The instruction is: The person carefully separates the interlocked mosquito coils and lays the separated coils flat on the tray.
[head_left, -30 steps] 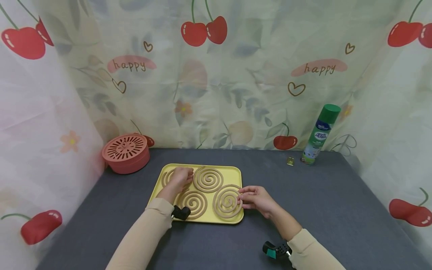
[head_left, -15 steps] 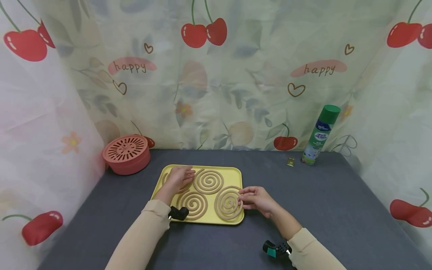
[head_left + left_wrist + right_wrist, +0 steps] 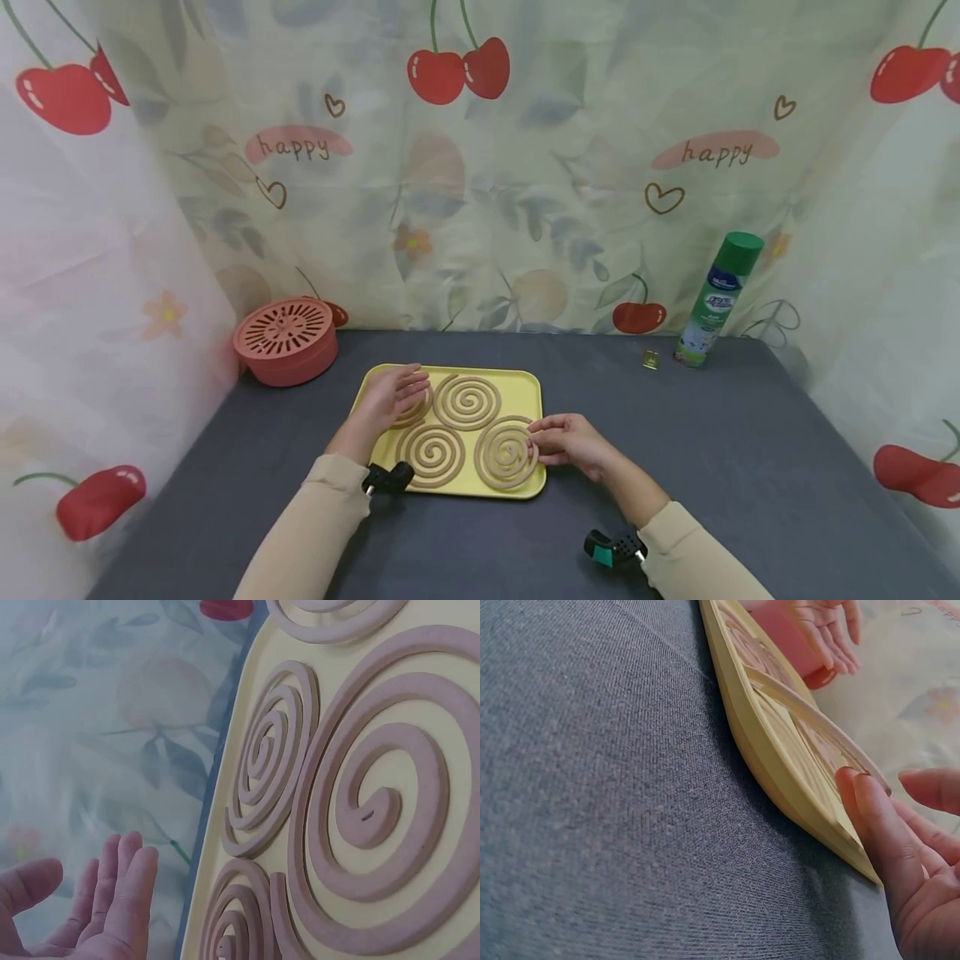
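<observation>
Tan mosquito coils lie on a yellow tray (image 3: 527, 385) in the head view. My right hand (image 3: 573, 444) pinches the right edge of the near-right mosquito coil (image 3: 508, 452); the right wrist view shows this coil's raised edge (image 3: 817, 720) tilted above the tray, at my fingertips. Over the far-left coil (image 3: 416, 417), partly hiding it, my left hand (image 3: 392, 398) has its fingers straight and holds nothing. In the left wrist view those fingers (image 3: 127, 900) are extended beside the tray rim. Flat on the tray lie the far-right coil (image 3: 468, 402) and the near-left coil (image 3: 432, 452).
A round pink slotted box (image 3: 287, 343) stands at the back left of the dark table (image 3: 675, 433). Back right there is a green spray can (image 3: 718, 302) with a small gold metal piece (image 3: 651, 359) beside it. A printed curtain (image 3: 495, 208) borders the table.
My left hand has drawn slightly left and up, its fingers straightening from a curl, showing more of the far-left coil. My right hand stays at the near-right coil's edge.
</observation>
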Motion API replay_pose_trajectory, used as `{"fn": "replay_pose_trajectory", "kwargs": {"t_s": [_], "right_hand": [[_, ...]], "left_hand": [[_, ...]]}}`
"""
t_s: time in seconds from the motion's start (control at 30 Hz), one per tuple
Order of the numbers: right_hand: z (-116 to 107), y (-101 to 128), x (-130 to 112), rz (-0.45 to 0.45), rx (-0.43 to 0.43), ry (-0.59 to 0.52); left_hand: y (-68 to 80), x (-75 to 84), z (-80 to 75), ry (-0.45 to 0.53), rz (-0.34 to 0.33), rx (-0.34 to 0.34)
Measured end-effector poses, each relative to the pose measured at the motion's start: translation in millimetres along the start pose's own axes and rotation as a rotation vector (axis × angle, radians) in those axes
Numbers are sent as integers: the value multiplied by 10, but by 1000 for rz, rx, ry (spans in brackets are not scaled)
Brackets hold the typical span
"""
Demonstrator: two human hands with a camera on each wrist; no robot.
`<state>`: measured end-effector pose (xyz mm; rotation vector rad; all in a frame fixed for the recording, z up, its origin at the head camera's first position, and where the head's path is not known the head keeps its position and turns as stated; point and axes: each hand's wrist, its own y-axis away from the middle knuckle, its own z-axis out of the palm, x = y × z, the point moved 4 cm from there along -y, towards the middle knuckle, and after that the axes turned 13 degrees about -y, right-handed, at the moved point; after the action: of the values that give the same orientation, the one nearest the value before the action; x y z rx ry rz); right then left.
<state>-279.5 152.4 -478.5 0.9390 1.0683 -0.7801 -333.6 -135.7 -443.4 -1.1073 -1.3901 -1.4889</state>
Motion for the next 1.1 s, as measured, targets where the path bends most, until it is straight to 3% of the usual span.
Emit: {"fn": "replay_pose_trajectory", "kwargs": {"t_s": [0.2, 0.3, 0.47, 0.7, 1.1], "right_hand": [[14, 9, -2, -7, -5, 51], [46, 24, -26, -28, -19, 126], [79, 39, -68, -38, -19, 225], [105, 39, -94, -33, -30, 247], [122, 79, -160, -11, -87, 331]], "left_hand": [[84, 0, -76, 16, 28, -37], [147, 11, -119, 75, 34, -17], [223, 83, -160, 153, 99, -32], [315, 194, -174, 155, 156, -57], [382, 281, -162, 185, 176, -89]]}}
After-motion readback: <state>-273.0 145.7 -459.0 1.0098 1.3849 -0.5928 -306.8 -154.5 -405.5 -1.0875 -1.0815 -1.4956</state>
